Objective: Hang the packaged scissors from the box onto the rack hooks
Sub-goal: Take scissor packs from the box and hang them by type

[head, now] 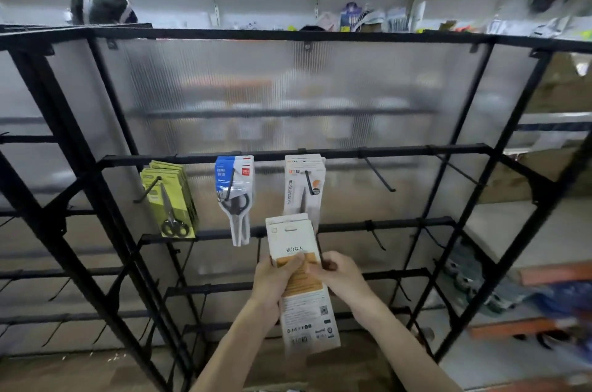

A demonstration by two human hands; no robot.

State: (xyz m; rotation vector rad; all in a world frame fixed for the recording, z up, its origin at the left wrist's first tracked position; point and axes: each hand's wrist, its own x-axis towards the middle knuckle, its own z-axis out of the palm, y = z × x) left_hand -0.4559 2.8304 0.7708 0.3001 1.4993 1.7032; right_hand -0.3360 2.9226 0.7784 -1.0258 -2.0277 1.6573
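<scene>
Black rack (pixel 352 36) fills the shop aisle before us, with green scissor packs (pixel 173 199), a blue pack (pixel 235 180) and white packs (pixel 304 180) hanging on its hooks. Just below, forearms raised, our left hand (pixel 275 279) and right hand (pixel 341 273) curl their fingers round an upright white-and-orange scissor pack (pixel 304 302).

held pack (pixel 293 239) lower half blurred; right hand (pixel 341 273) fingers hidden behind.
</scene>
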